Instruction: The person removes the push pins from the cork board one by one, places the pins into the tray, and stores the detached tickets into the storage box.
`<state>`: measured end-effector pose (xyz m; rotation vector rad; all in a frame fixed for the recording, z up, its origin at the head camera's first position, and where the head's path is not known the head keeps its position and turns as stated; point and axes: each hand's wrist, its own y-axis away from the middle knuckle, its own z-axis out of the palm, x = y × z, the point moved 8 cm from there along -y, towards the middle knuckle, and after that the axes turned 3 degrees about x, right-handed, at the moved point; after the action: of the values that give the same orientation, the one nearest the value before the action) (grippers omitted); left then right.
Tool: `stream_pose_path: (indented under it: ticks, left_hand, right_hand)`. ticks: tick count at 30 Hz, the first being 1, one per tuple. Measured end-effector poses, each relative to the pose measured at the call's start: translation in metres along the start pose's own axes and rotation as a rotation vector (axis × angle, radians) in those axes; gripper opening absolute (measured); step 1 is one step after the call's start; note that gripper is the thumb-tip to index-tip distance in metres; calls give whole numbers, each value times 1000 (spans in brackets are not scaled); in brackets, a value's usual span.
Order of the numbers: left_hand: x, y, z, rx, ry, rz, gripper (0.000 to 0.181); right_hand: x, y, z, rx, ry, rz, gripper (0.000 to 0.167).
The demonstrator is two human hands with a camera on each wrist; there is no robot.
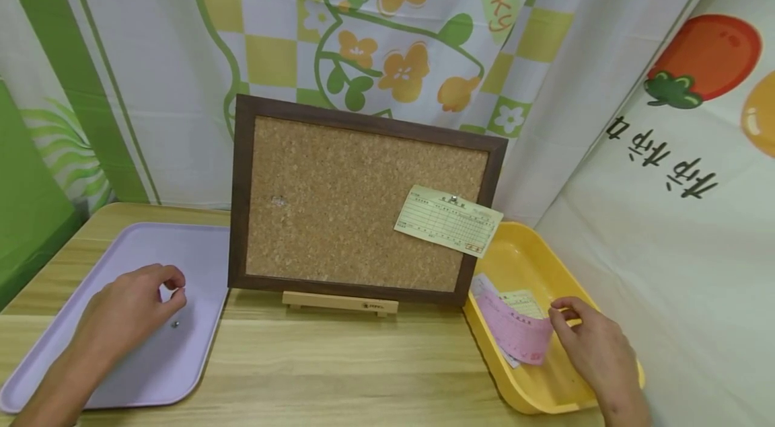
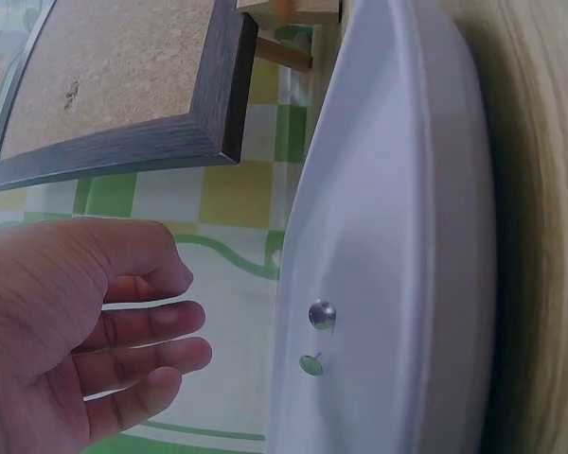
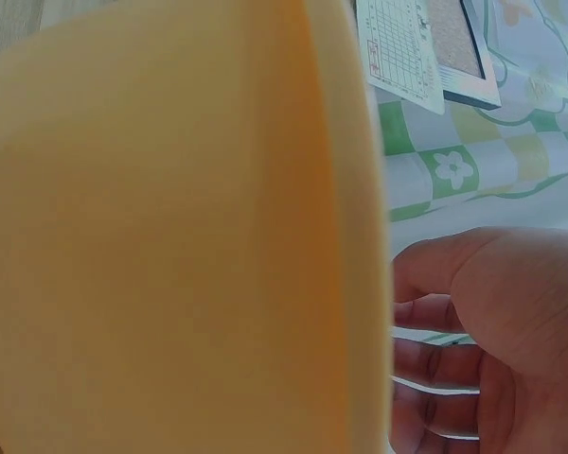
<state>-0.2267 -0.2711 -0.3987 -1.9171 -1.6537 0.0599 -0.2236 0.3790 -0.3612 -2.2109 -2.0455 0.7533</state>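
Observation:
Over the lilac tray (image 1: pixel 200 239), my left hand (image 1: pixel 130 302) hovers with loosely bent fingers and a gap inside the thumb and index finger; nothing shows in it. Two metal thumbtacks lie on the tray below, one a round-headed thumbtack (image 2: pixel 322 314), the other a tipped thumbtack (image 2: pixel 310 364). At the yellow tray (image 1: pixel 533 245), my right hand (image 1: pixel 596 346) has its fingers relaxed, thumb tip close beside a pink paper slip (image 1: pixel 514 329). Its fingertips are hidden behind the tray rim in the right wrist view. A pale green slip (image 1: pixel 448 220) hangs tacked to the framed corkboard (image 1: pixel 351 205).
The corkboard leans on a small wooden stand (image 1: pixel 339 302) between the two trays. More paper slips, including a pale green one (image 1: pixel 523 302), lie partly under the pink slip. Behind stands a patterned curtain (image 1: pixel 272 57); everything rests on a wooden table (image 1: pixel 339 360).

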Motion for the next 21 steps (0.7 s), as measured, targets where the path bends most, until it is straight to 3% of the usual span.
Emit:
stream_pose_path:
  ticks: [4, 8, 15, 21]
  left_hand:
    - [7, -2, 0, 8, 4, 17, 8]
    - [23, -6, -1, 62, 2, 87, 12]
    - [66, -11, -4, 232, 15, 253, 14]
    - [107, -20, 0, 298, 70, 396, 15]
  right_hand:
    - [-4, -2, -1, 4, -24, -36, 25]
    - [-15, -5, -4, 27, -78, -85, 23]
    - [-36, -17, -11, 31, -166, -162, 22]
    - [-51, -30, -9, 27, -235, -186, 25]
